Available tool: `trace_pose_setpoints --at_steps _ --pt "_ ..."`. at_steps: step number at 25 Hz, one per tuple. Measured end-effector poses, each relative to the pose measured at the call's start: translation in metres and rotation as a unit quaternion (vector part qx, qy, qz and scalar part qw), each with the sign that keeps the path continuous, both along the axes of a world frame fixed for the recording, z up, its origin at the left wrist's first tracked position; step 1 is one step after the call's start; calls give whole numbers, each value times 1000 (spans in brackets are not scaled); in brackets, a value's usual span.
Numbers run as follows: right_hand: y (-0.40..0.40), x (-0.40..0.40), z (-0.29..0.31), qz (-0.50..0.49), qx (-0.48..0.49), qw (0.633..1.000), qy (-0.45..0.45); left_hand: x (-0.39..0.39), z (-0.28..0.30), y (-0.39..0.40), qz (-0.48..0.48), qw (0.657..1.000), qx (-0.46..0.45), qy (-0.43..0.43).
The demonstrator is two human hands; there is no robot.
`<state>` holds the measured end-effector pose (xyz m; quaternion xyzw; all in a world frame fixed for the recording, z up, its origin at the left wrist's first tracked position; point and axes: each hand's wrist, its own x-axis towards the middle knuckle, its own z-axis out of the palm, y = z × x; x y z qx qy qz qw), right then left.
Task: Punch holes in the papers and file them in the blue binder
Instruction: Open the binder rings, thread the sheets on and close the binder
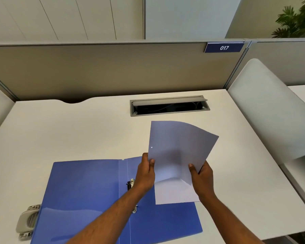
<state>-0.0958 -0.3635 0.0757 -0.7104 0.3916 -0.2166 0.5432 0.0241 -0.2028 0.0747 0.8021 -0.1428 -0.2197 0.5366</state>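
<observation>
The blue binder (88,196) lies open flat on the white desk, its metal ring mechanism (130,184) partly hidden behind my left wrist. I hold a white paper sheet (178,152) upright above the binder's right half; a punched hole shows near its left edge. My left hand (145,173) pinches the sheet's left edge, thumb on the front. My right hand (202,178) pinches its right edge, and the sheet bends between them. A grey hole punch (27,221) sits at the binder's lower left corner, partly under the cover.
An open cable tray (169,106) is set into the white desk (60,131) behind the paper. A grey partition (113,71) with a "017" label closes the back. A white side divider (264,110) stands at the right edge.
</observation>
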Motion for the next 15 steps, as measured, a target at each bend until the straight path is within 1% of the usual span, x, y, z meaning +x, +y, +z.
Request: trace_pose_setpoints --at_steps 3,6,8,11,13,15 --pt "-4 2 6 -2 -6 1000 8 2 7 -2 26 999 24 9" --pt "-8 -3 12 53 3 998 23 5 13 10 31 998 34 47" --pt "-3 -10 9 98 9 994 57 4 12 22 36 994 48 86" --pt "10 -17 -1 130 22 985 109 -5 1 46 39 987 73 139" --pt "20 -21 -6 145 57 980 122 -11 -11 67 56 983 99 141" --pt "28 -25 -10 158 81 975 132 -14 -21 88 97 982 113 115"
